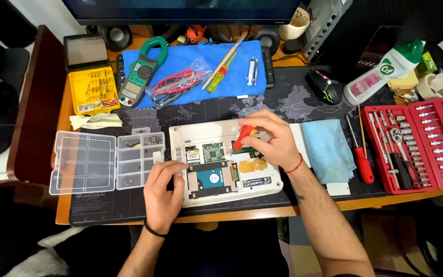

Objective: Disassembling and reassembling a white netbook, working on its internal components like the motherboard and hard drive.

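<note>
An opened white laptop [180,134] lies upside down on a dark desk mat, its circuit board and hard drive [210,179] exposed. My right hand [272,138] grips a small red-handled screwdriver [243,136], tip pointing down into the laptop's middle. My left hand [164,192] rests on the laptop's left front edge, fingers bent against the case, holding nothing that I can see.
A clear compartment box [85,161] lies open at the left. A blue cloth [326,149], a red screwdriver [362,159] and a red socket set [421,138] sit right. Behind are a blue mat with a clamp meter [142,72], a yellow bit case [93,90], a mouse [326,87] and a white bottle [380,72].
</note>
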